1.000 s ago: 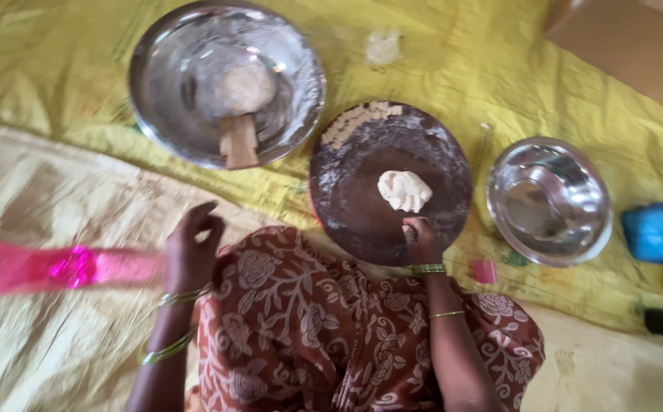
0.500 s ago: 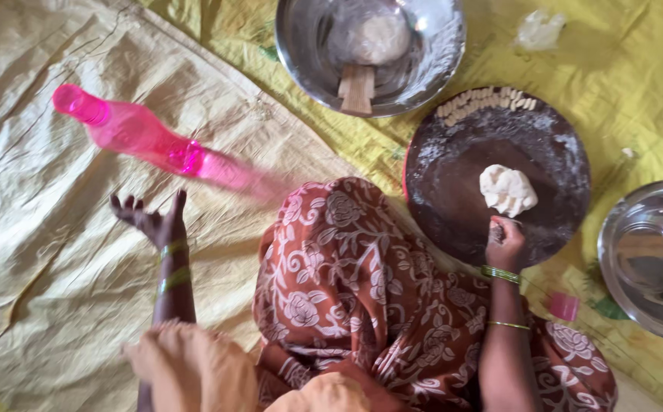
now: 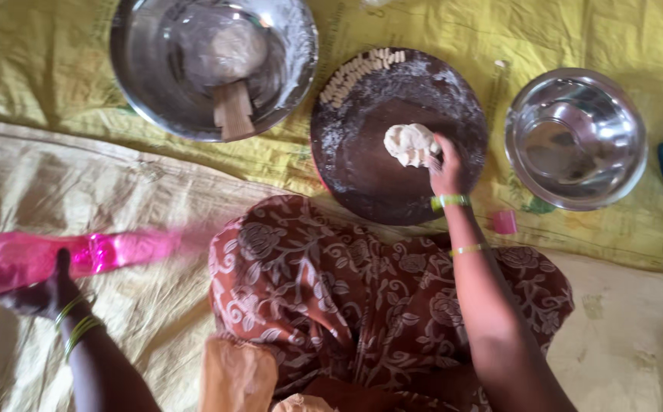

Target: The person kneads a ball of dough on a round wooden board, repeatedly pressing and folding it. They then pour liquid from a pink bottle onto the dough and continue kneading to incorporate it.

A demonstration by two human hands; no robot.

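Person seated, seen from above. Both forearms bare, no sleeves in view. Left hand (image 3: 41,294): thin green bangles at the wrist, a few stacked. Right hand (image 3: 450,172): one wider green bangle at the wrist, one thin yellowish-green bangle further up the forearm. Lap covered by rust-brown cloth with a pale cream floral and scroll print, draped over both knees. Plain orange-tan fabric at the bottom edge near the middle, folded; can't tell whether it's the same garment
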